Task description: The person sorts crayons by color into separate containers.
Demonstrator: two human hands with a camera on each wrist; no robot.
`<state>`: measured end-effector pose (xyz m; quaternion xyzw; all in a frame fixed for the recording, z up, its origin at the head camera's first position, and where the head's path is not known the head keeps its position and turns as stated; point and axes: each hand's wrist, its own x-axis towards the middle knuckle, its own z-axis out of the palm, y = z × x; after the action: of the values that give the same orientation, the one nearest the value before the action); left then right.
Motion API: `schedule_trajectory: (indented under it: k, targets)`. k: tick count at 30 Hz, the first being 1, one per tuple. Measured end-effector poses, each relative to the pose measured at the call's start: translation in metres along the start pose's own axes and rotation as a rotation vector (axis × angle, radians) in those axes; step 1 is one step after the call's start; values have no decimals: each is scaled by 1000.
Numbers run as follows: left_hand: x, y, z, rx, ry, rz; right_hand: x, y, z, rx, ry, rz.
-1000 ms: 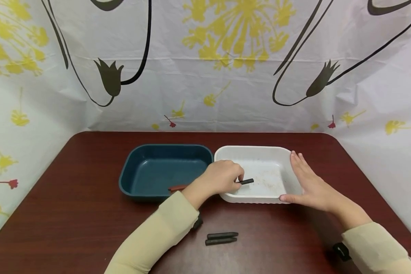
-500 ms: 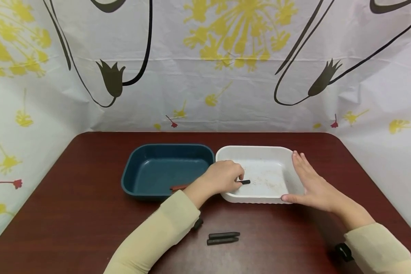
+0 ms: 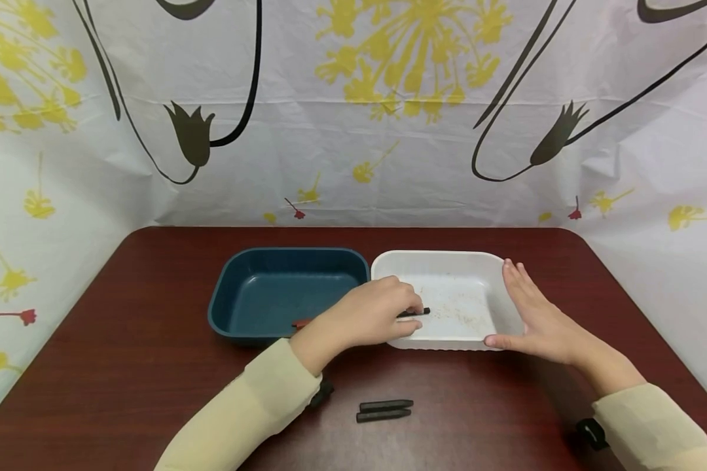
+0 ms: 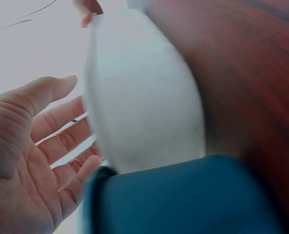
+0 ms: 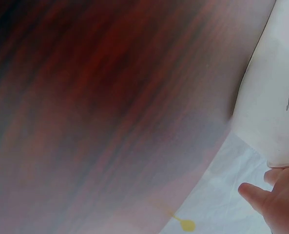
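Note:
My left hand (image 3: 380, 311) is over the near left part of a white tray (image 3: 436, 343), its thumb apart from its fingers. Under those fingers a black crayon (image 3: 426, 311) shows at its right end; the rest is hidden. In the left wrist view the palm and loosely bent fingers (image 4: 61, 141) face the tray's outer wall. My right hand (image 3: 542, 327) rests at the tray's right end, fingers straight along the side and thumb on the front rim. Two black crayons (image 3: 385, 405) lie side by side on the table in front.
A dark blue tray (image 3: 212, 314) stands against the white one's left side. In it, a reddish-brown stick (image 3: 300, 323) is partly hidden by my left wrist. The dark red wooden table (image 3: 124, 366) ends at a patterned white curtain (image 3: 306, 131).
The black crayon was pinched in my left hand and slid slightly left; now the thumb has parted from the fingers and the forearm has shifted left. The right hand stays at the tray.

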<state>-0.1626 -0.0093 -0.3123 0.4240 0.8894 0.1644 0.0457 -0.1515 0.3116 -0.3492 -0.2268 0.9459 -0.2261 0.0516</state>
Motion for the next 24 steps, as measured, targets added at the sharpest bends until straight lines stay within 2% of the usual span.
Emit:
schedule_trajectory:
  k: [6,11,18,24]
  targets:
    - [-15,10,-9,75,-22,0,0,1,0,5,-1,2]
    - [-26,15,-9,122,-14,52,0,1,0,3,8,-8]
    - [-38,20,-6,113,-26,80,-1,2,1,-1,9,-11]
    - [-45,22,-1,117,-72,86,0,1,0,-20,9,-10]
